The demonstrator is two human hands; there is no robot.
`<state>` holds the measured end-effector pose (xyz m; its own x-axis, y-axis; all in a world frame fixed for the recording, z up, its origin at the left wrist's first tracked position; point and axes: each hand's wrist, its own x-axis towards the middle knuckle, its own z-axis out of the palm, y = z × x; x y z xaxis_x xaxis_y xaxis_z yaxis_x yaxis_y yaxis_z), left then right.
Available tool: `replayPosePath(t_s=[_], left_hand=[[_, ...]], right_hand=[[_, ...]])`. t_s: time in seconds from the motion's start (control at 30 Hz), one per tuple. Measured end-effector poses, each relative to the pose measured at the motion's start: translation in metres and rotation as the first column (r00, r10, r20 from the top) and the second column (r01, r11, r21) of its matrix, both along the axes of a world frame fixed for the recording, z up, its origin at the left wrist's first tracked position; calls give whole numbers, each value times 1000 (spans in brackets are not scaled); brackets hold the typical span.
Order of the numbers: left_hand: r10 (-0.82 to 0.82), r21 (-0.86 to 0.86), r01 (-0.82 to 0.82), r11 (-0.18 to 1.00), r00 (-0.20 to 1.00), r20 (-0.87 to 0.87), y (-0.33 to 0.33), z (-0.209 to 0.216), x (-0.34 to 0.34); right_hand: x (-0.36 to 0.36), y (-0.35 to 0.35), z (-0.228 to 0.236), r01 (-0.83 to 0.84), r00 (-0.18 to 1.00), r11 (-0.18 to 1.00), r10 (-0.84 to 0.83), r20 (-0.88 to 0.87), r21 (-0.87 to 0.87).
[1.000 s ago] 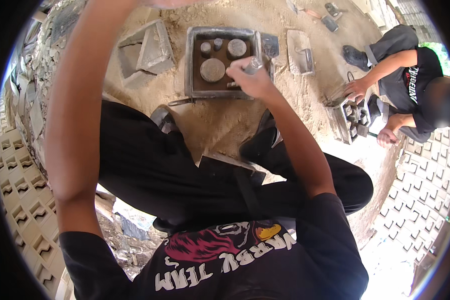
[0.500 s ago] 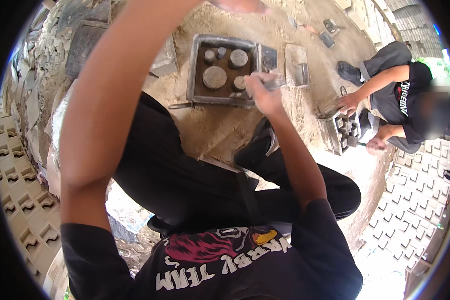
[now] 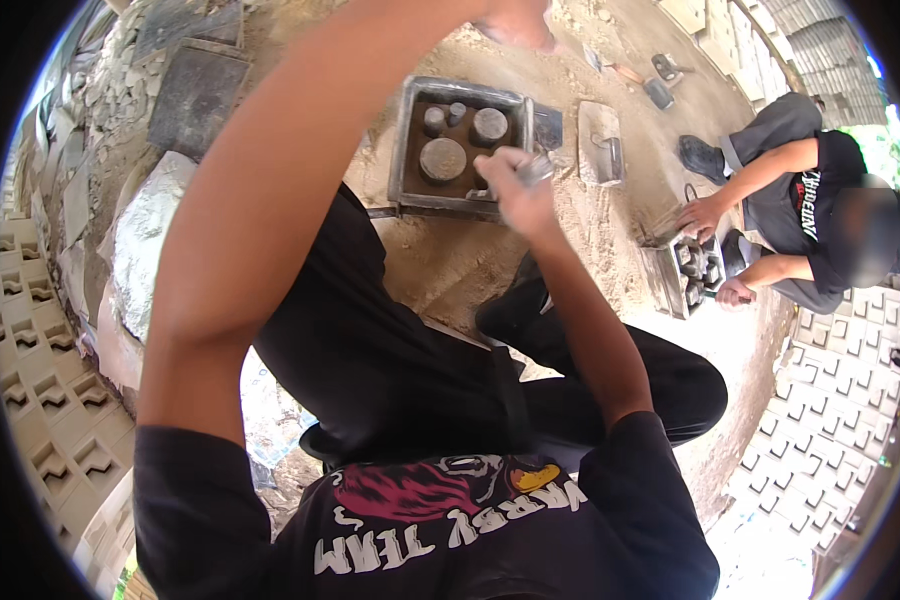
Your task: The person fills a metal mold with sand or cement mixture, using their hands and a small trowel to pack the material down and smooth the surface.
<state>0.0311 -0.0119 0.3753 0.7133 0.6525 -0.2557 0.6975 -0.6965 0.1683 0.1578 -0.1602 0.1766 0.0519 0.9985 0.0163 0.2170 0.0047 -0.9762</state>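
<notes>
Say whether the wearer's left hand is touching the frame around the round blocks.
Apart. The head view shows bare sand between the left hand and the frame's far edge.

Bright daylight, blown-out glare lower right, fisheye-bent edges

Your shirt [image 3: 450, 535] is black, printed in magenta, yellow and white; your trousers [image 3: 400, 335] are black. Your box [image 3: 401, 150] is grey, its sand [image 3: 468, 148] brown, its round pieces [image 3: 443, 160] lighter grey. You have tan ground [image 3: 430, 270], cream blocks [image 3: 50, 412] patterned with dark zigzags, and a co-worker's black shirt [image 3: 840, 160] printed white and red.
</notes>
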Motion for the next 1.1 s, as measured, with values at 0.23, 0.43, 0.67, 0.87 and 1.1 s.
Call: replayPosePath(t_s=[0.23,0.43,0.67,0.87,1.1], left_hand=[[57,-9,-56,998,997,43,9,-4,-24],[69,-19,-68,998,996,49,7,1,-35],[39,68,-69,995,928,371,6,13,-32],[-48,294,-165,941,798,600,36,8,-35],[91,172,-284,943,721,687,44,17,-79]], right_hand=[[-45,14,12,185,976,974,-197,-93,-127],[-80,29,10,73,988,995,-82,-133,-73],[-84,64,-22,-108,959,844,-52,280,526],[-88,78,-12,-16,1000,989,18,-14,145],[-93,78,-14,57,970,975,-104,219,213]])
